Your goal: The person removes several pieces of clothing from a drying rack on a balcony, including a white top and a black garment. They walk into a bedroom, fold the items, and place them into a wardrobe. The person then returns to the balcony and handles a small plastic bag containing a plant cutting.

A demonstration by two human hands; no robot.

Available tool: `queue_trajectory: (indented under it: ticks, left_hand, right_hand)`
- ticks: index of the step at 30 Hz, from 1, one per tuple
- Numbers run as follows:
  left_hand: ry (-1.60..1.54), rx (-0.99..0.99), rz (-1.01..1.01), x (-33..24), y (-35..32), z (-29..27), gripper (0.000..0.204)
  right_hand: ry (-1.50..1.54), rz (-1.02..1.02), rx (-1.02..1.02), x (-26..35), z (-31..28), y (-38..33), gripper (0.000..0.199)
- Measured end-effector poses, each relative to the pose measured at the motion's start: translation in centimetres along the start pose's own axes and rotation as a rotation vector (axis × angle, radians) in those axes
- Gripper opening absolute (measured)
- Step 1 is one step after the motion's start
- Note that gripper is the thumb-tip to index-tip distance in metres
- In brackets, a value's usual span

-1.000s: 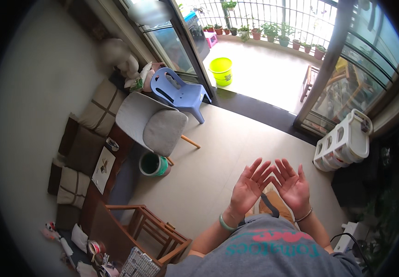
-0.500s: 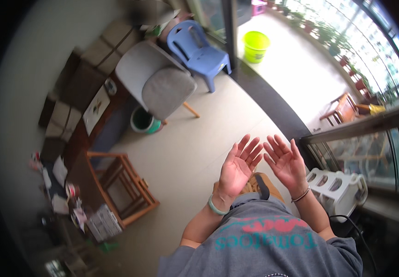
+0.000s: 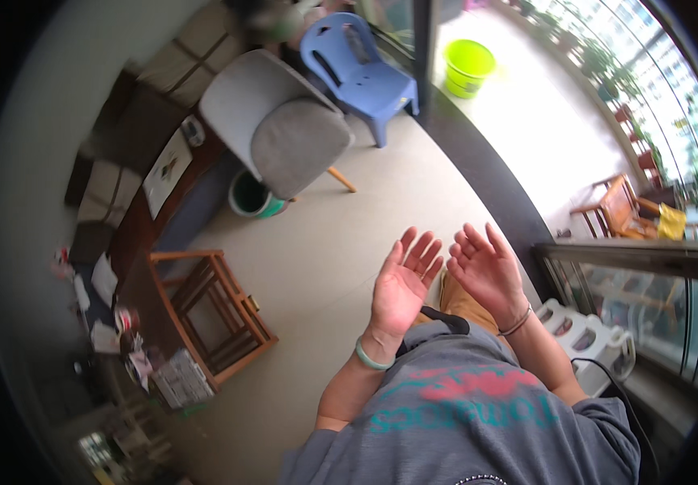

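Grey cloth across the torso: a soft T-shirt (image 3: 462, 432) with teal lettering and a red printed shape, lightly creased, and brown trousers (image 3: 458, 303) just ahead of its hem. Out in front of the waist, above trousers and floor (image 3: 333, 250), bare left hand (image 3: 397, 297) and right hand (image 3: 486, 276), near each other yet apart, palms turned up, fingers loosely spread and slightly curled. Round the left wrist, a smooth, pale green bangle (image 3: 371, 357); round the right, a thin dark bracelet (image 3: 517, 323).

Pale, smooth floor underneath. Off to the left, a grey chair (image 3: 300, 145) with curved shell, padded seat and wooden leg; beside it, a blue plastic chair (image 3: 369, 89) with cut-out back. Below the grey seat, a round green bin (image 3: 272, 208). Nearer, a brown wooden frame (image 3: 245, 360) of straight bars. Beyond a dark sill (image 3: 486, 149), a tapering lime-green bucket (image 3: 468, 74). Beside the right forearm, a white rack (image 3: 579, 327) pierced with rounded openings.
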State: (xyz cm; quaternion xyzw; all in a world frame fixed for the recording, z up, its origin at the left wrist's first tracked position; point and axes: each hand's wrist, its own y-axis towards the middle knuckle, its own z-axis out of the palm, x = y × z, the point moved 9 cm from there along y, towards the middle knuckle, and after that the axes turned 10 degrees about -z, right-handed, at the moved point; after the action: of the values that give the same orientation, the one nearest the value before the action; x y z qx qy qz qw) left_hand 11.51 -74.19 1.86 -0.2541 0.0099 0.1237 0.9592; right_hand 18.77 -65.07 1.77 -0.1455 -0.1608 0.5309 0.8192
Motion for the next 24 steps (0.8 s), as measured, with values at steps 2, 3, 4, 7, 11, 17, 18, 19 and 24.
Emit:
queue_trajectory:
  ticks: [2,3,4,7,11,17,18,19,24]
  left_hand:
    - [0.001,-0.009,-0.070,0.4,1.6,0.2,0.031]
    - [-0.023,-0.031,-0.107,0.9,2.6,0.0,0.027]
    - [-0.033,-0.066,-0.125,1.5,3.8,-0.1,0.021]
    - [-0.009,-0.059,-0.221,3.8,8.2,1.5,0.015]
    - [0.035,-0.038,-0.331,8.0,15.4,4.8,0.017]
    - [0.068,-0.006,-0.494,16.5,25.6,11.5,0.020]
    - [0.076,-0.003,-0.527,18.2,27.1,12.7,0.020]
    - [0.088,0.007,-0.555,19.8,28.6,14.1,0.020]
    - [0.140,0.041,-0.634,25.3,34.0,20.2,0.021]
  right_hand:
    - [0.026,-0.066,-0.091,1.8,-0.8,0.3,0.036]
    - [0.037,-0.093,-0.121,2.8,-1.3,0.1,0.034]
    - [0.046,-0.120,-0.144,4.1,-1.8,0.1,0.033]
    - [0.143,-0.203,-0.142,8.6,-3.5,0.3,0.033]
    - [0.272,-0.312,-0.228,16.3,-5.4,0.8,0.040]
    - [0.268,-0.456,-0.224,30.5,-5.0,0.4,0.038]
    - [0.270,-0.474,-0.208,32.7,-5.2,0.2,0.039]
    - [0.268,-0.491,-0.184,35.1,-5.4,0.0,0.039]
    - [0.312,-0.556,-0.188,44.6,-6.2,-0.3,0.036]
